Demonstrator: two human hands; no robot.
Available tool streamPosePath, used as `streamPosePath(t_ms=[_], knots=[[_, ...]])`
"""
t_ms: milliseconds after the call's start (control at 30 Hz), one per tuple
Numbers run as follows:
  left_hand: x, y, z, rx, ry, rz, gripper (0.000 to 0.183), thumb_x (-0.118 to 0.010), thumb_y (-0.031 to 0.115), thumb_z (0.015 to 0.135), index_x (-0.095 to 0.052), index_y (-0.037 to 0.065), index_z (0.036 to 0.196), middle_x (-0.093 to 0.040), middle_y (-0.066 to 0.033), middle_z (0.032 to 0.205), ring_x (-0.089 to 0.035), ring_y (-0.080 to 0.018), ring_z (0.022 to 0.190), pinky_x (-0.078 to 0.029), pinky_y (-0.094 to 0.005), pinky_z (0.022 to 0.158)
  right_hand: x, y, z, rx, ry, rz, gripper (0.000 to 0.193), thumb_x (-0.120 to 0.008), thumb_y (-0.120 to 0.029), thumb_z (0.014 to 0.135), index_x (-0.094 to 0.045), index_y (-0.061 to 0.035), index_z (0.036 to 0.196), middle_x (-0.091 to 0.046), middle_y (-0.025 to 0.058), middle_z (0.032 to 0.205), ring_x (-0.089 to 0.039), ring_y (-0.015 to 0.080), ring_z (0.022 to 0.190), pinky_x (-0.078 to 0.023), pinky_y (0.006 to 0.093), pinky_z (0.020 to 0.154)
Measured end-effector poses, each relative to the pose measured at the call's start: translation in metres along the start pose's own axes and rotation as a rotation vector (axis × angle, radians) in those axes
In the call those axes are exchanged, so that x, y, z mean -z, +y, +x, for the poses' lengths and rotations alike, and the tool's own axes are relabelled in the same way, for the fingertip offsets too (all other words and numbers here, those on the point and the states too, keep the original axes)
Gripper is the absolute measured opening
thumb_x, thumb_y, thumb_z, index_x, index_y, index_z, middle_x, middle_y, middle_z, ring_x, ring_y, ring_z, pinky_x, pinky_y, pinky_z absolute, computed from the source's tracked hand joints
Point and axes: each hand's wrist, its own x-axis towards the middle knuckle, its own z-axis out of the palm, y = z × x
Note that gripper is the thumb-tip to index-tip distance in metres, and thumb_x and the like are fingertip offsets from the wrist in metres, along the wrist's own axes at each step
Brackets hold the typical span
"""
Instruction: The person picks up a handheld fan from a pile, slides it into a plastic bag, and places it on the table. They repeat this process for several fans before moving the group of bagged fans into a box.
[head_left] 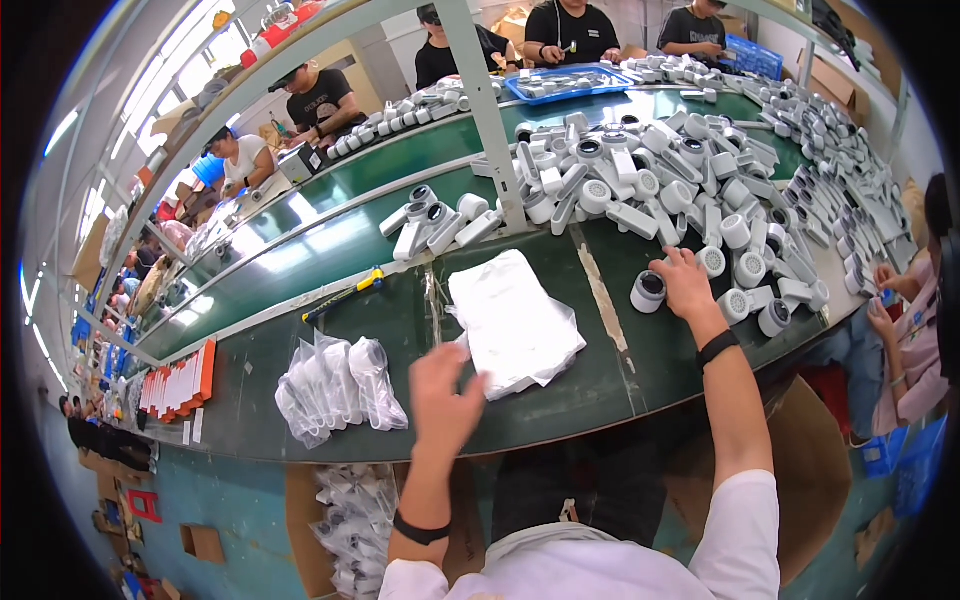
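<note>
Stack of clear plastic bags (515, 325) lies flat and pale on the green bench (330, 300), its lower left corner just under the fingertips of the left hand (445, 395), which hovers with fingers loosely spread and grips nothing. Right hand (685, 283) reaches further out, palm down, fingers curled over a grey cylindrical part (648, 291) at the near edge of a large heap of grey plastic parts (690, 180); whether it grips the part cannot be told. Both wrists carry black bands. Bagged parts (335, 385) sit to the left, with a yellow-handled tool (345, 295) beyond. Across the long bench, other people work under a metal frame.
</note>
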Motion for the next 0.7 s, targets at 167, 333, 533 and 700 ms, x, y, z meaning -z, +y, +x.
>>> streamPosePath(t_ms=[167, 333, 533, 700], knots=[[-0.055, 0.042, 0.005, -0.29, -0.306, 0.164, 0.029, -0.078, 0.021, 0.071, -0.068, 0.009, 0.096, -0.065, -0.0055, 0.095, -0.057, -0.0263, 0.094, -0.042, -0.0383, 0.083, -0.011, -0.021, -0.014, 0.162, 0.196, 0.177, 0.042, -0.065, -0.015, 0.077, -0.056, -0.0127, 0.118, -0.059, 0.0104, 0.122, -0.049, 0.0312, 0.122, -0.032, 0.0477, 0.1], [-0.066, 0.026, 0.006, -0.219, -0.318, 0.236, 0.012, -0.07, 0.019, 0.08, -0.07, 0.01, 0.088, -0.066, -0.0057, 0.085, -0.059, -0.0263, 0.086, -0.044, -0.0378, 0.079, 0.01, -0.054, -0.043, 0.001, 0.126, 0.875, 0.03, -0.061, -0.016, 0.086, -0.054, -0.0049, 0.113, -0.064, 0.0116, 0.09, -0.062, 0.02, 0.073, -0.047, 0.0317, 0.07], [-0.054, 0.02, 0.015, 0.519, -0.158, -0.79, 0.017, -0.061, 0.012, 0.093, -0.066, -0.002, 0.102, -0.071, -0.0091, 0.091, -0.065, -0.0147, 0.083, -0.05, -0.0261, 0.075, 0.028, -0.11, -0.087, -0.295, -0.084, 1.976, 0.022, -0.059, -0.012, 0.089, -0.05, -0.0028, 0.107, -0.058, 0.0064, 0.081, -0.057, 0.013, 0.057, -0.048, 0.0287, 0.053], [-0.054, 0.029, 0.014, 0.557, -0.17, -0.984, 0.015, -0.062, 0.007, 0.092, -0.065, -0.004, 0.101, -0.07, -0.0078, 0.091, -0.064, -0.0104, 0.083, -0.05, -0.0232, 0.075, 0.038, -0.166, -0.096, -0.348, -0.051, 1.872, 0.032, -0.074, -0.004, 0.077, -0.055, -0.0012, 0.102, -0.062, 0.0054, 0.085, -0.057, 0.0105, 0.06, -0.047, 0.025, 0.054]])
